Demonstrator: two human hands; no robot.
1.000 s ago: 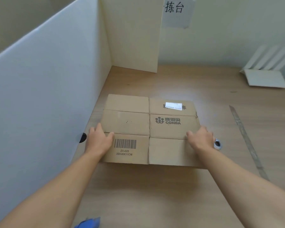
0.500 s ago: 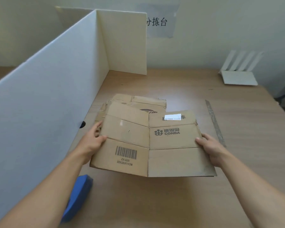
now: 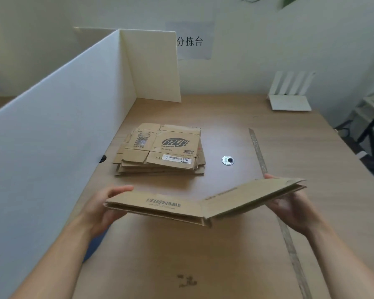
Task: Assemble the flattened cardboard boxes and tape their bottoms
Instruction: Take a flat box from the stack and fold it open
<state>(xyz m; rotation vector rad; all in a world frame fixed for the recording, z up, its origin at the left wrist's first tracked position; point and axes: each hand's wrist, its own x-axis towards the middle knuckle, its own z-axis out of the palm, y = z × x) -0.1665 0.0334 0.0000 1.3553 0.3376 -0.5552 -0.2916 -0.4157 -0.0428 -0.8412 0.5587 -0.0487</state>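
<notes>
I hold a flattened brown cardboard box (image 3: 181,207) with a barcode in the air above the wooden table (image 3: 214,255), seen almost edge-on and bent into a shallow V at its middle crease. My left hand (image 3: 104,203) grips its left edge, fingers over the top. My right hand (image 3: 289,206) grips the right edge from below. A stack of several more flattened boxes (image 3: 160,149) lies on the table behind it.
A tall white partition (image 3: 63,130) runs along the left side and across the back corner. A round metal cable grommet (image 3: 227,160) and a long strip (image 3: 258,152) mark the table's right part. A white router (image 3: 289,100) stands at the back right.
I have lifted the top flattened box off the stack, toward me and up, and tilted it near level. The stack beneath is now uncovered. The view has risen.
</notes>
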